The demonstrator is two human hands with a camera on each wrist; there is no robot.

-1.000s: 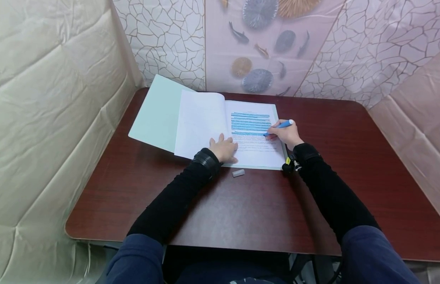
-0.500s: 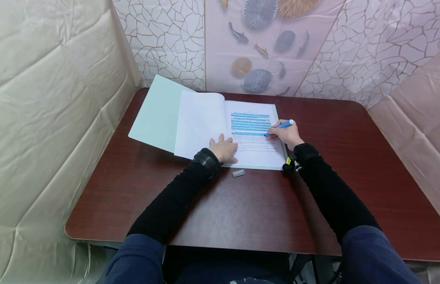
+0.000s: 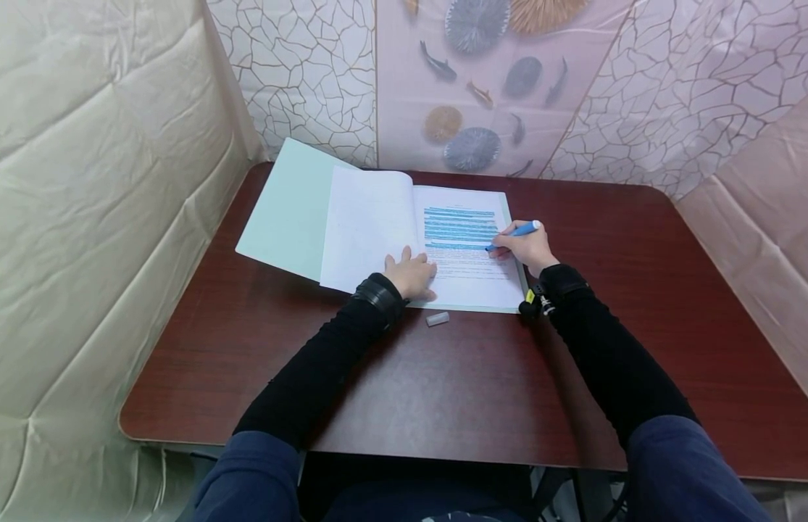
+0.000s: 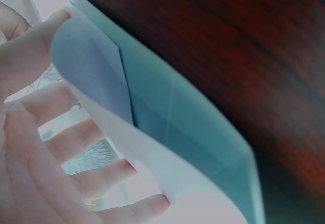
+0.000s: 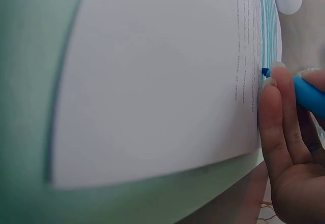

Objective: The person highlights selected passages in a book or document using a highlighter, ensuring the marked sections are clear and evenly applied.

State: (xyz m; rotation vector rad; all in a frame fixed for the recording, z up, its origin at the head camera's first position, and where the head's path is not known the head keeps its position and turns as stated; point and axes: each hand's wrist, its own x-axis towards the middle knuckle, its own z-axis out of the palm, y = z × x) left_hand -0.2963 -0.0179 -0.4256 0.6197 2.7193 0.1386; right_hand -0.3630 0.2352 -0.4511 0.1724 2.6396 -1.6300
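My right hand [image 3: 532, 248] pinches a blue highlighter [image 3: 526, 228] with a pale end. Its dark chisel tip [image 5: 265, 72] is at a line of print on the right-hand page [image 3: 469, 293], below several lines coloured blue. My left hand [image 3: 410, 277] lies with spread fingers across the lower middle of the open document, over the inner edge of the printed page. In the left wrist view, the fingers [image 4: 104, 176] rest along a curled white sheet [image 4: 152, 150]. A pale green folder cover [image 3: 286, 210] lies opened out to the left, partly under the turned white pages [image 3: 371, 225].
A small translucent grey cap [image 3: 438, 318] lies on the dark red-brown table [image 3: 443, 391], just in front of the document's lower edge. A patterned wall covering [image 3: 472, 94] stands behind the table, with draped fabric [image 3: 84, 217] at the left side.
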